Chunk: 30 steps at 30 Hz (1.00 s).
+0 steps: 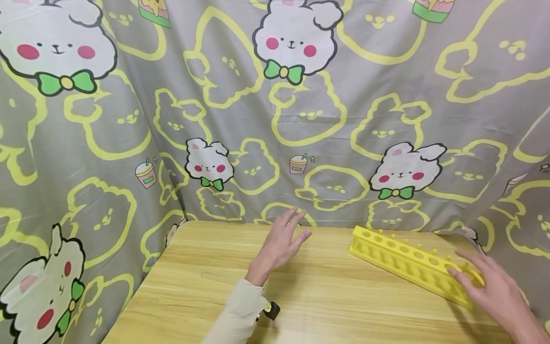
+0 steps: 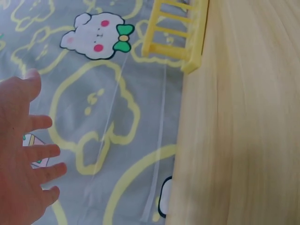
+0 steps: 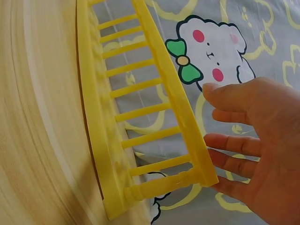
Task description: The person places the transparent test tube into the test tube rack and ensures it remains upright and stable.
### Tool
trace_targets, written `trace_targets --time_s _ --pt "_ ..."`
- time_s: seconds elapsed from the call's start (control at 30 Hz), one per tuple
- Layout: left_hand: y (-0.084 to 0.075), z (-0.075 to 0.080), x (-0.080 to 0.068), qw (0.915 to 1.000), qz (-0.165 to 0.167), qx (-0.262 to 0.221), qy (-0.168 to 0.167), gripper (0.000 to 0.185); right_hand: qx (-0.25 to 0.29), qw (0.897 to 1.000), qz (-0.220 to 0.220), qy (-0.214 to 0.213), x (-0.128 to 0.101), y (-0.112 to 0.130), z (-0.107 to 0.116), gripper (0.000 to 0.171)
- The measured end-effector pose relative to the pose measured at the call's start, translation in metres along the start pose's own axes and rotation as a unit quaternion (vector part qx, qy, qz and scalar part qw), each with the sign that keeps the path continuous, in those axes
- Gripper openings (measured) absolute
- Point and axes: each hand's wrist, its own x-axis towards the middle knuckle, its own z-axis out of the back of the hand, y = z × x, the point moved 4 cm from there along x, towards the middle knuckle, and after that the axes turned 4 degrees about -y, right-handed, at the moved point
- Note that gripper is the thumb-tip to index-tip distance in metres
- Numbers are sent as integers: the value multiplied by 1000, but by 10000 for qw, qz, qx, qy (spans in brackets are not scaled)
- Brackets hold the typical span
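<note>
A yellow test tube rack [image 1: 412, 263] with a row of round holes and pegs stands at a slant on the right of the wooden table. My right hand [image 1: 494, 286] is at its near end, and in the right wrist view the loosely extended fingers [image 3: 234, 145] come right up to the rack's top edge. My left hand [image 1: 279, 241] hovers over the middle of the table with its fingers spread and nothing in it. Beneath it to the left lies a thin clear tube [image 1: 223, 275], partly hidden by the sleeve.
The wooden table [image 1: 326, 306] ends at a grey curtain [image 1: 258, 119] printed with white rabbits and yellow outlines, which hangs along the back and both sides. A small black device [image 1: 271, 310] is strapped at the left wrist.
</note>
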Motion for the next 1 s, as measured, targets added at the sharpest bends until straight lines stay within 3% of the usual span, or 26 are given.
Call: trace_targets --time_s 0.2,0.43,0.6,1.0 --pt "-7 -9 2 9998 11 -177 -14 60 -236 9996 -107 115 2 -1 -3 58" --pt "-16 -19 2 9998 47 -172 -55 59 -262 9989 343 -177 1 1 -6 43" --pt "-23 -28 6 9998 -6 -205 -61 57 -327 9988 299 -226 -2 -4 -6 40" --pt "-34 -43 12 9990 -126 -413 -96 53 -185 9960 716 -499 -5 -4 -6 40"
